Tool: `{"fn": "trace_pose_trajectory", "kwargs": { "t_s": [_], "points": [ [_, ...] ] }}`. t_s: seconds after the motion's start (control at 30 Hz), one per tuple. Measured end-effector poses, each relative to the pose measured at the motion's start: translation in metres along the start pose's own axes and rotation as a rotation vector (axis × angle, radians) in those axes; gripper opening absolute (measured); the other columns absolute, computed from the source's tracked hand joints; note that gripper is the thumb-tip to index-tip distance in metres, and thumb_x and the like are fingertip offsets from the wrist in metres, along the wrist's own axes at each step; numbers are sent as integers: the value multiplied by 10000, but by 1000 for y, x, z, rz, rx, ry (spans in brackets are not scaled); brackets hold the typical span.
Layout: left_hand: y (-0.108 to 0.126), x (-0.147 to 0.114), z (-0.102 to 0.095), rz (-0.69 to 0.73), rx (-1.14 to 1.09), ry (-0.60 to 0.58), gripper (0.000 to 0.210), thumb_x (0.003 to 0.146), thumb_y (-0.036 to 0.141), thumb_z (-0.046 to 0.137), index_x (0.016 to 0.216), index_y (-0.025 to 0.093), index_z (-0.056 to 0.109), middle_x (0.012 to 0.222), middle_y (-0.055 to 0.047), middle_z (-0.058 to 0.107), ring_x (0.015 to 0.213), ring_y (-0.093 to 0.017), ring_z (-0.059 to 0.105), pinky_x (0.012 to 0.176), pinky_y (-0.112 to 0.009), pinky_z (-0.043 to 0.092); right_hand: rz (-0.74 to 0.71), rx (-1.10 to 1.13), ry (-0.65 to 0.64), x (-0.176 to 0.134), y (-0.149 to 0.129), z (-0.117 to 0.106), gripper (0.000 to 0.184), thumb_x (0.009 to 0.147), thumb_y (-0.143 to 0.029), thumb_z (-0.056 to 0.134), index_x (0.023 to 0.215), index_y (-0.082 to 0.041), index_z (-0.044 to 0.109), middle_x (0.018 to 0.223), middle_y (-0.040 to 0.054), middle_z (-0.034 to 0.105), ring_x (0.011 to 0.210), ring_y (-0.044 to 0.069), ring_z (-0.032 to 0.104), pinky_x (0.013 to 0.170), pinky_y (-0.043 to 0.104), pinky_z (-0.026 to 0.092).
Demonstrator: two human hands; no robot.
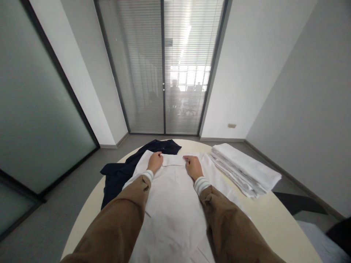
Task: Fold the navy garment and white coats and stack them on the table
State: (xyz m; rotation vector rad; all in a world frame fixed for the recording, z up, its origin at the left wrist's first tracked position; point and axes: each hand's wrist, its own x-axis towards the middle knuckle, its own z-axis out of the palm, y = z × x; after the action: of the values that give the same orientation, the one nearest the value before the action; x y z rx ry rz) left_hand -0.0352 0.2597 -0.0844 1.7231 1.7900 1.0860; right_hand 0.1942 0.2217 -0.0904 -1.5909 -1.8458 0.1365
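Note:
A white shirt (pixel 172 204) lies spread on the round table, its collar (pixel 173 160) at the far end and its lower part running toward me. My left hand (pixel 155 163) is closed at the collar's left end, fingertips pinching the fabric. At the right end, my right hand (pixel 193 166) grips the edge between thumb and bent fingers. Between the two hands the collar lies straight and flat. Both wrists rest low over the shirt, and my brown sleeves cover parts of its sides.
A dark navy garment (pixel 116 179) lies crumpled at the left and far side, partly beneath the shirt. On the right, a stack of folded white cloth (pixel 246 170) sits near the edge of the cream table (pixel 276 230). Glass doors with blinds (pixel 164 65) stand beyond.

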Motion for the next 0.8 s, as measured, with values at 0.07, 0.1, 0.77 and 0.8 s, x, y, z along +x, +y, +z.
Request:
{"fn": "trace_pose_trajectory", "kwargs": {
  "t_s": [0.07, 0.1, 0.77, 0.8],
  "points": [
    [10, -15, 3, 92, 76, 26, 405, 891, 247, 580, 1267, 116, 651, 1489, -177, 469, 1400, -303, 407, 1172, -402, 299, -32, -78, 2, -3, -6, -2, 429, 852, -153, 458, 1215, -204, 681, 1279, 66, 661, 1195, 219, 537, 1051, 344, 370],
    [14, -23, 4, 168, 143, 25, 446, 900, 280, 573, 1319, 132, 614, 1572, -156, 351, 1463, -308, 293, 1195, -413, 248, -37, -118, -5, -4, -9, -2, 422, 881, -205, 466, 1258, -225, 654, 1339, 67, 623, 1235, 233, 509, 1064, 375, 352],
    [3, -57, -79, 183, 664, 111, 514, 945, 368, 485, 1409, 147, 486, 1577, -218, 301, 1433, -379, 316, 1144, -514, 261, 103, -284, -493, -4, -22, -11, 617, 1014, -519, 199, 1571, -257, 244, 1660, 93, 111, 1520, 312, 83, 1177, 550, 98],
    [1, -56, -91, 120, 643, 101, 534, 935, 356, 500, 1425, 150, 460, 1539, -226, 365, 1382, -370, 400, 1102, -487, 333, 86, -290, -487, -7, -26, -14, 626, 1013, -528, 198, 1573, -250, 238, 1660, 99, 106, 1520, 315, 71, 1177, 558, 86]
  ]
}}
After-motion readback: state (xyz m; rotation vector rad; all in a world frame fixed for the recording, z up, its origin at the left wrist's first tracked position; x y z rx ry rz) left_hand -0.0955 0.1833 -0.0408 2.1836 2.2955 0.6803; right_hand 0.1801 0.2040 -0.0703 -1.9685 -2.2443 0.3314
